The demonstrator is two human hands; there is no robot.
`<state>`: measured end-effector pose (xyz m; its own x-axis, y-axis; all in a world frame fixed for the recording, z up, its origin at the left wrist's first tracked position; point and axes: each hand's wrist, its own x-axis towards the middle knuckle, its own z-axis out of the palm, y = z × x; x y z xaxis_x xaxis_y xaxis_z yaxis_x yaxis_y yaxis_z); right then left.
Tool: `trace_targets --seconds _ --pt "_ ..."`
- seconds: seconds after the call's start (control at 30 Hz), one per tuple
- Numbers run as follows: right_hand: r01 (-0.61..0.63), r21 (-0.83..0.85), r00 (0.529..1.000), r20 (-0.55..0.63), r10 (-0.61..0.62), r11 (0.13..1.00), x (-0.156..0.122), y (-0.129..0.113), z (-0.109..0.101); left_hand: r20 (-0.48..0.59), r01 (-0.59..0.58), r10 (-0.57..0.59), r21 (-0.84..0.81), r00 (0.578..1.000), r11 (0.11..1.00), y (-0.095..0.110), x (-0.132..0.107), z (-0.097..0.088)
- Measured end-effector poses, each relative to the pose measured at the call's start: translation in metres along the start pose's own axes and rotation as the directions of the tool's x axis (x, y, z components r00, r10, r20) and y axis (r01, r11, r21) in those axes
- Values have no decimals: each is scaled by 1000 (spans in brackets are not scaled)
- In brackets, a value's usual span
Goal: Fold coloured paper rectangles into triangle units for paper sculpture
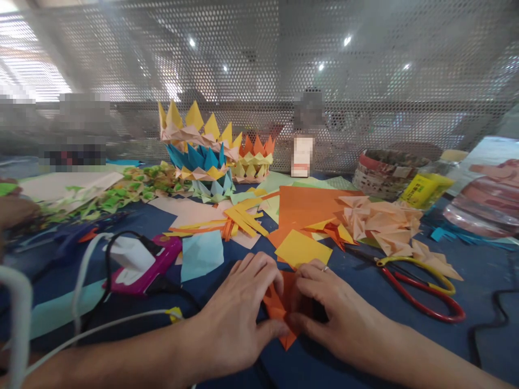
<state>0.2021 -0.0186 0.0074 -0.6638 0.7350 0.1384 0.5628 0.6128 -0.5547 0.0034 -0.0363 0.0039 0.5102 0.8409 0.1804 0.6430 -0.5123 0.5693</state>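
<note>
Both my hands press on a small folded orange paper [279,309] lying on the blue table [478,270]. My left hand [239,313] covers its left side, thumb and fingers pinching the fold. My right hand [328,308], a ring on one finger, grips the right side with curled fingers. Most of the orange piece is hidden under my fingers. A yellow paper square [302,248] lies just beyond my fingertips.
Red and yellow scissors [421,289] lie to the right. A magenta glue gun [150,265] with cables sits left. Orange sheets [312,208], folded peach pieces [385,221], paper crowns [203,151], a woven basket [385,173] and a mesh screen stand behind.
</note>
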Motion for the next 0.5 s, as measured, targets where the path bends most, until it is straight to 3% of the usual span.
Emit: trace_targets --seconds 0.5 --pt "-11 -33 999 -36 10 999 0 2 7 34 -5 4 31 999 1000 1 1 -4"
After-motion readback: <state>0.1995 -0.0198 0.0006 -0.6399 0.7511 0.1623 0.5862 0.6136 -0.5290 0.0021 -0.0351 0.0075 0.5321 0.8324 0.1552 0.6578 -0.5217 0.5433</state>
